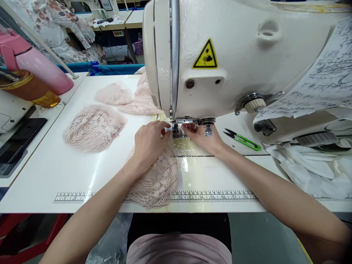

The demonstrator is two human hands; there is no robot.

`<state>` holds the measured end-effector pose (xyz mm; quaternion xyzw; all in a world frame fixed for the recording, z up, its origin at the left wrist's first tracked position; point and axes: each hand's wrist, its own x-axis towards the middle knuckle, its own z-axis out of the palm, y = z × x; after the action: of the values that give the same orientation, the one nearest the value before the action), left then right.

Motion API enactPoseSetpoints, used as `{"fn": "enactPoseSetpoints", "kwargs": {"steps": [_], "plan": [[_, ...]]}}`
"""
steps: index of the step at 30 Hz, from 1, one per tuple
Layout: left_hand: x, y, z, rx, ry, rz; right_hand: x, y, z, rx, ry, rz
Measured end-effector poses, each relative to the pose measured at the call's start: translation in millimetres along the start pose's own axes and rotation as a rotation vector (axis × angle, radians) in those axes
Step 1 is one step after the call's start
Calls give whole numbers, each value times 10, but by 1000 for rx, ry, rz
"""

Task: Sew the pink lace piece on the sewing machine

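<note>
My left hand is just left of the presser foot of the sewing machine. Its thumb and index finger come close together, and whatever they pinch is too small to see. From the other side my right hand reaches in to the needle area with fingers curled; the machine's parts partly cover them, so any held thing is hidden. Beneath my left hand and wrist lies a pale pink lace piece, hanging toward the table's front edge. Another lace cup-shaped piece rests flat to the left.
More pink lace is heaped behind the needle. Green thread snips lie right of my right hand. White cloth is bunched at the right. A pink bottle, a brown cup and a phone stand or lie left.
</note>
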<state>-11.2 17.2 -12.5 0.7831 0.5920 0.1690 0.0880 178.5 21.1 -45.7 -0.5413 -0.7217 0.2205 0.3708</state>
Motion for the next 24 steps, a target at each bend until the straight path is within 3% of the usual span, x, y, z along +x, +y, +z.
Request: {"fn": "enactPoseSetpoints", "kwargs": {"steps": [16,24], "plan": [[1,15,-13,1,-13,-19,20,12,4,-14,5,-35],[-2,37,-33,-27,-33,0,52,-30,-96,128,-114,46]]}}
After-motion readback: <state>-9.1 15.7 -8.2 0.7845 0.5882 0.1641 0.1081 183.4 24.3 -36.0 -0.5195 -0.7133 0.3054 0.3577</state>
